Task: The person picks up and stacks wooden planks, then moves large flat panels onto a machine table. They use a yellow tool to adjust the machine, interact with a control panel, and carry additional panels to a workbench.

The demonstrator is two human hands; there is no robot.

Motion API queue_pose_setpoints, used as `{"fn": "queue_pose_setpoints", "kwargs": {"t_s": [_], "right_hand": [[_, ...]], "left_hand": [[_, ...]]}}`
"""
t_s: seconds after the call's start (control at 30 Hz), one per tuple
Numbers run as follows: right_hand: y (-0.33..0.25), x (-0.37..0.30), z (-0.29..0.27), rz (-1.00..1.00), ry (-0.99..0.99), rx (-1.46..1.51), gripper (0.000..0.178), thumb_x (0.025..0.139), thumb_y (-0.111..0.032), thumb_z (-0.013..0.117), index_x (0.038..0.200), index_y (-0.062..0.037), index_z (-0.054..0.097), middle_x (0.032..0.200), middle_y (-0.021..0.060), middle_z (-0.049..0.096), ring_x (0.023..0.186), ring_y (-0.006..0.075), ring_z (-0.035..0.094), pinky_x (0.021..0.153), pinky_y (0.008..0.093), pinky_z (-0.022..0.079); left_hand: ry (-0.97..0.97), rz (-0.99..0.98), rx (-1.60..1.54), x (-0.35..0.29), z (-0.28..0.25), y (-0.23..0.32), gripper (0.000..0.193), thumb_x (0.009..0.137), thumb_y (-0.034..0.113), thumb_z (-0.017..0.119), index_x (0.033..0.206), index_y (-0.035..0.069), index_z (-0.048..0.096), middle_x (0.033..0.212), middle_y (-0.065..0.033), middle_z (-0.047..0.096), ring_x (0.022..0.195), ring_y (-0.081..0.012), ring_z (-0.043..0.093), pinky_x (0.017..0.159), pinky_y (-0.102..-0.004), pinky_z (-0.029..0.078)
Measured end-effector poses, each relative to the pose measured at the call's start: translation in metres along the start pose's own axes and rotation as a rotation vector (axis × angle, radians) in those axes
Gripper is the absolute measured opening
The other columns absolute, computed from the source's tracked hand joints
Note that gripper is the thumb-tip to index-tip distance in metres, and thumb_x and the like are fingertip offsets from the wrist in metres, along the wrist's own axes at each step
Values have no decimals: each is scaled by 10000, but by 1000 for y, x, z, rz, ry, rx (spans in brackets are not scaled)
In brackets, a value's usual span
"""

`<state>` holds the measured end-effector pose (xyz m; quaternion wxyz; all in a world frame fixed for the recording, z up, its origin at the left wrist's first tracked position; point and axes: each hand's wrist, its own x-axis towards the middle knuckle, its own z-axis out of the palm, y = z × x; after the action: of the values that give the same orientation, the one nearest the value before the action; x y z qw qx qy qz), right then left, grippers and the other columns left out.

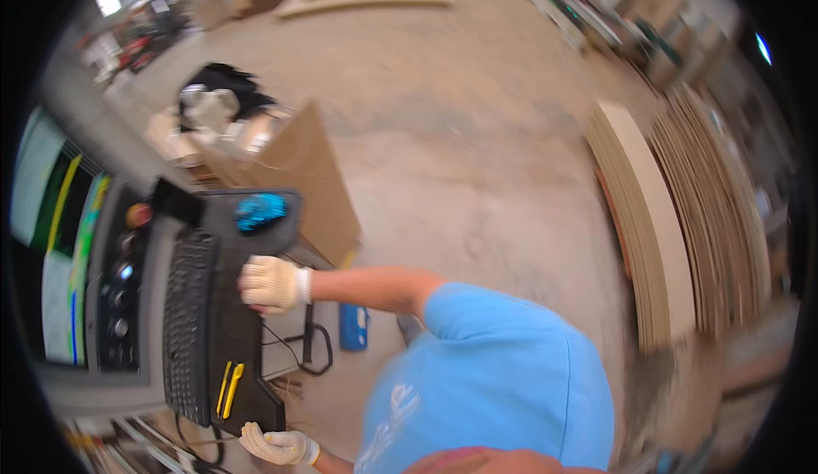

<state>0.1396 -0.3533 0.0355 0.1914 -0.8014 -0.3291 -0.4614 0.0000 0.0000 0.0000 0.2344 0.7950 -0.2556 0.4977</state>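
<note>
On a dusty, pale concrete workshop floor [477,133], a stack of long tan wooden boards [673,227] lies well to one side, and an open brown cardboard box [290,167] of scraps stands beyond the black keyboard shelf [234,321] of a grey machine console [102,304].

The hand in a knitted cream glove that is higher in the picture [271,284] rests on the shelf's black top, knuckles up, fingers curled together and pressed down at the edge of the black keyboard [187,312]. Beyond those fingers lies a bright blue mouse [260,211]; on their far side sits the panel of round knobs and a red button [136,215], then the lit screen [51,218].

The other gloved hand [277,446], low in the picture, touches the shelf's near corner with its fingers bent; whether they grip it I cannot tell. Just beyond them lie two yellow pens [228,389]. Which hand is left and which right cannot be told.
</note>
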Motion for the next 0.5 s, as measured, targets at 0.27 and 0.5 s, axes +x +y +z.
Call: {"fn": "queue_pose_setpoints", "kwargs": {"t_s": [0.27, 0.5], "right_hand": [[-101, -82, -49, 658, -101, -58, 192, 753, -247, 690, 866, -92, 684, 919, 111, 679, 915, 342, 647, 783, 491, 532], [-441, -410, -176, 2182, -929, 41, 391, 917, -302, 595, 1215, -99, 747, 1229, 201, 723, 1138, 387, 688, 980, 481, 527]], "left_hand": [[-48, 100, -265, -11, 32, -21, 357, 1074, 279, 540, 1174, -35, 676, 1244, -224, 672, 1118, -392, 645, 1003, -541, 519], [-128, 30, -388, -4, 18, -36, 417, 1053, 336, 590, 1170, -54, 681, 1238, -247, 674, 1131, -412, 634, 1013, -546, 501]]}}
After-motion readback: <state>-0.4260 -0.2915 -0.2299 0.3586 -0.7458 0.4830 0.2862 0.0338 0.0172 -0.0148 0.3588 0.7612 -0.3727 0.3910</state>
